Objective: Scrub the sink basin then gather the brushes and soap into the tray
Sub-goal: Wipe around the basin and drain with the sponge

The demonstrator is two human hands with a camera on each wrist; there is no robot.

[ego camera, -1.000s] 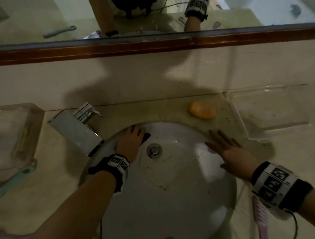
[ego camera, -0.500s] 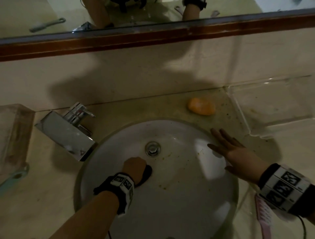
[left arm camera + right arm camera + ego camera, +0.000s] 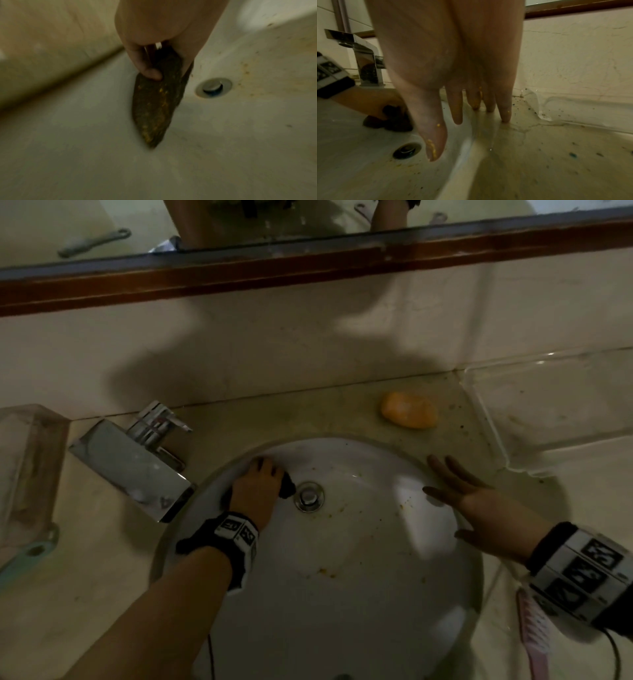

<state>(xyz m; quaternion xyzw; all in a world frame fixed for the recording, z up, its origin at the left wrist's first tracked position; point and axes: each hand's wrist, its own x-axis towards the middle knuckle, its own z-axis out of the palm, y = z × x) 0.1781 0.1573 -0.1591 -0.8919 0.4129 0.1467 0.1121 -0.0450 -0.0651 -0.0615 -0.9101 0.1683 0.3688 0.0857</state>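
My left hand (image 3: 257, 484) grips a dark scouring pad (image 3: 156, 102), flecked with yellow grime, and presses it on the far-left wall of the white sink basin (image 3: 342, 594), just left of the drain (image 3: 309, 496). Yellow-brown specks dot the basin around the drain. My right hand (image 3: 469, 498) lies flat with straight fingers (image 3: 505, 108) on the basin's right rim. An orange soap bar (image 3: 409, 414) sits on the counter behind the basin. A clear tray (image 3: 561, 402) stands at the far right. A pink brush (image 3: 536, 631) lies under my right wrist, a teal brush handle (image 3: 24, 559) at the left edge.
The chrome faucet (image 3: 137, 463) stands left of the basin, its spout over the rim. A clear box (image 3: 27, 470) sits at the far left. A wood-framed mirror (image 3: 308, 265) runs above the tiled backsplash. Dark crumbs (image 3: 573, 144) dot the counter on the right.
My left hand carried the pad from the far-left wall down to the basin's middle, then back up beside the drain. The right hand stayed on the rim.
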